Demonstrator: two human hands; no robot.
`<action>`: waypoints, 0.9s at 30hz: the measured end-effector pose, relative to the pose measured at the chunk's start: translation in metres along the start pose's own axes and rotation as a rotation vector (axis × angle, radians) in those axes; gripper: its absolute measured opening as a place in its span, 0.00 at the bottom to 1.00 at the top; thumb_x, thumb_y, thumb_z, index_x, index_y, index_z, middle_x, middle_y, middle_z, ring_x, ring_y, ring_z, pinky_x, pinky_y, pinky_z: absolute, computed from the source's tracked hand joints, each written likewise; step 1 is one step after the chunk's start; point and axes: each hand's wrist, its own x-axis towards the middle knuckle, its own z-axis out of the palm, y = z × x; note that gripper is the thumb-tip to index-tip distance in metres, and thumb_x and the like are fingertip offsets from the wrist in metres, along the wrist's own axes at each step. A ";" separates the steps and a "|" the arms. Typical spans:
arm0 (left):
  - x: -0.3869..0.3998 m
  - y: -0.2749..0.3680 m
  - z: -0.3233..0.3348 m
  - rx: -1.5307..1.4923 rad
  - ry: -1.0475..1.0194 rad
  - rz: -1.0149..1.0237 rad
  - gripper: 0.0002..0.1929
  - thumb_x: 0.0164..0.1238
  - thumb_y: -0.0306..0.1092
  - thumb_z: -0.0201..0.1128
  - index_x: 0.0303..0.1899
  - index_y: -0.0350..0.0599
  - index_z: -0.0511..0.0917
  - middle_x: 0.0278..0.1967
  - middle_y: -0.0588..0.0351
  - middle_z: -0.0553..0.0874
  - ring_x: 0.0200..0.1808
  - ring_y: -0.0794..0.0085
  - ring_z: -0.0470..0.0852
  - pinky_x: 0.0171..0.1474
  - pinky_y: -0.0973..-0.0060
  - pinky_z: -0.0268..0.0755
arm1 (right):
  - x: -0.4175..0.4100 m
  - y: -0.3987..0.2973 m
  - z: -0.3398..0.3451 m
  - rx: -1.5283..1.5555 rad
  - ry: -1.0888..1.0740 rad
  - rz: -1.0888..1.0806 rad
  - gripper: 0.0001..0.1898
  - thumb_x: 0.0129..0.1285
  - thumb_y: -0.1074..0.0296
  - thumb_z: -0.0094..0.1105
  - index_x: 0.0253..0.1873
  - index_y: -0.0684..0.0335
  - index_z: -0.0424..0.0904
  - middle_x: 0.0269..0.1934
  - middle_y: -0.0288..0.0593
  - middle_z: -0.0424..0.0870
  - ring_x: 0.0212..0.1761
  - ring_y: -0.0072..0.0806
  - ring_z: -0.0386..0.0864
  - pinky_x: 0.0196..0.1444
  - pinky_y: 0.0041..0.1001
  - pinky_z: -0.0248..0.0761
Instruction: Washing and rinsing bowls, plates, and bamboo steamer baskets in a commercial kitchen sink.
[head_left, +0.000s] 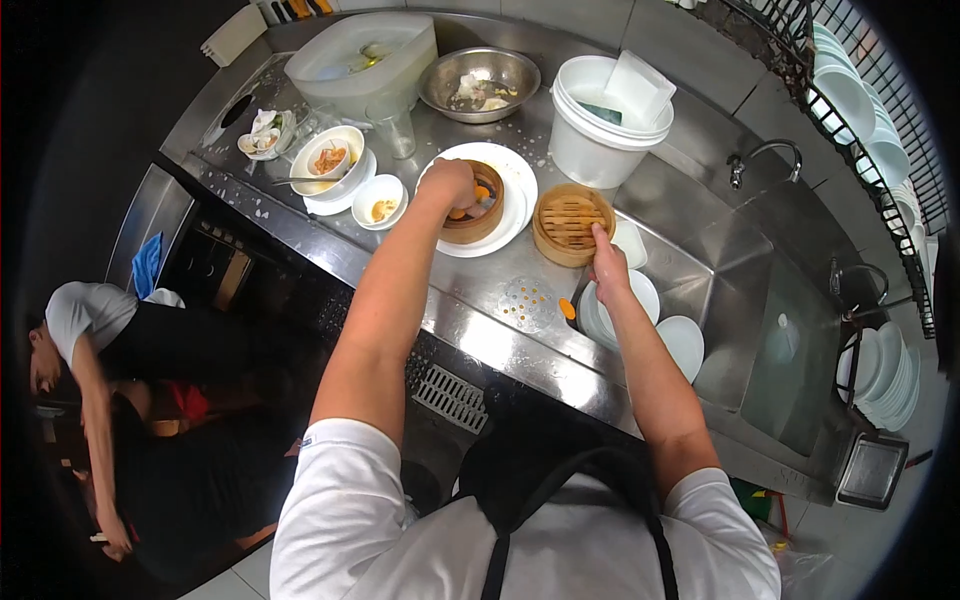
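My left hand (448, 186) reaches into a round bamboo steamer basket (489, 225), its fingertips partly hidden, at some orange pieces inside. That basket stands on a large white plate (519, 176). With thumb and fingers, my right hand (609, 259) holds the edge of a second bamboo steamer (574, 223), whose slatted face is up. Below it lie a perforated round liner (527, 304) and an orange slice (567, 308). Small white bowls (379, 201) and a larger bowl (306, 166) with food remains stand left of the plate.
Behind are a cloudy plastic tub (360, 86), a steel bowl (480, 75) with scraps and a white bucket (600, 154). White plates (681, 349) lie in the sink (694, 259) at right. A wire rack (900, 247) holds dishes. Another person (94, 322) bends at far left.
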 end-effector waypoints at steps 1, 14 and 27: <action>0.003 0.004 -0.001 0.085 -0.048 0.017 0.34 0.40 0.53 0.82 0.48 0.38 0.85 0.51 0.46 0.87 0.53 0.57 0.86 0.56 0.65 0.78 | 0.004 0.001 0.000 -0.020 -0.002 0.022 0.36 0.63 0.32 0.55 0.56 0.65 0.75 0.42 0.38 0.79 0.34 0.25 0.69 0.35 0.28 0.64; 0.007 0.001 0.013 0.137 0.007 0.038 0.36 0.38 0.51 0.84 0.49 0.38 0.85 0.53 0.48 0.86 0.55 0.57 0.84 0.58 0.67 0.77 | -0.064 0.075 -0.014 -0.709 -0.030 -0.366 0.21 0.58 0.64 0.72 0.52 0.68 0.75 0.37 0.55 0.85 0.40 0.48 0.85 0.45 0.37 0.76; 0.008 0.004 0.006 0.180 -0.106 -0.019 0.42 0.34 0.57 0.84 0.50 0.32 0.83 0.55 0.45 0.85 0.59 0.55 0.82 0.61 0.66 0.75 | -0.075 0.069 0.007 -0.535 -0.115 -0.398 0.12 0.57 0.72 0.71 0.43 0.67 0.78 0.34 0.50 0.84 0.35 0.39 0.83 0.41 0.33 0.76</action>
